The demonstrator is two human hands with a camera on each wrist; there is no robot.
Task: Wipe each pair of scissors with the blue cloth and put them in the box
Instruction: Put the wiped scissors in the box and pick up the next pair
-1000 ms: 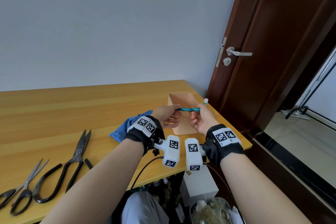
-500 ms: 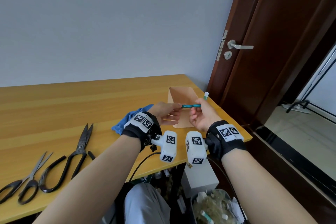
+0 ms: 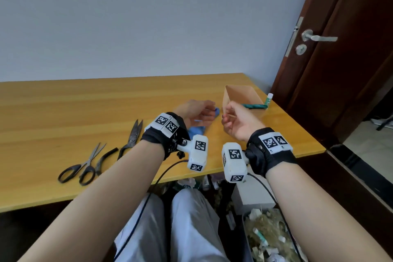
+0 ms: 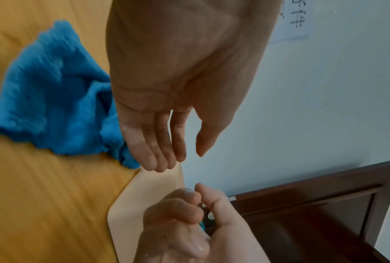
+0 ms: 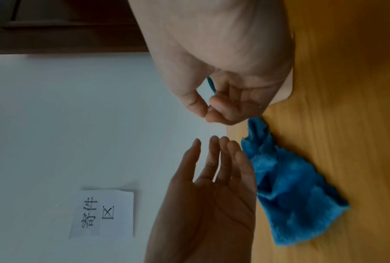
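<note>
- Plainly, the left hand (image 3: 194, 112) hangs empty above the worktop (image 3: 85, 104), fingers straight and relaxed, palm turned inward.
- Opposite it, the right hand (image 3: 236, 122) has its fingers curled with thumb against forefinger; nothing shows inside that curl.
- Teal-handled scissors (image 3: 254, 106) lie in the tan cardboard box (image 3: 242, 94) at the far right; only the handle shows above the box's thin wall.
- A fluffy blue cloth (image 4: 52, 99) lies crumpled on the smooth, yellow wood-grain worktop, partly hidden behind the left wrist in the head view.
- Two more pairs wait at near left: slim steel scissors with black loops (image 3: 81, 166) and heavy dark iron shears (image 3: 129, 140), whose handles the left forearm cuts off.
- Beside the box stands a small white-capped green tube (image 3: 269, 99), too small to read.
</note>
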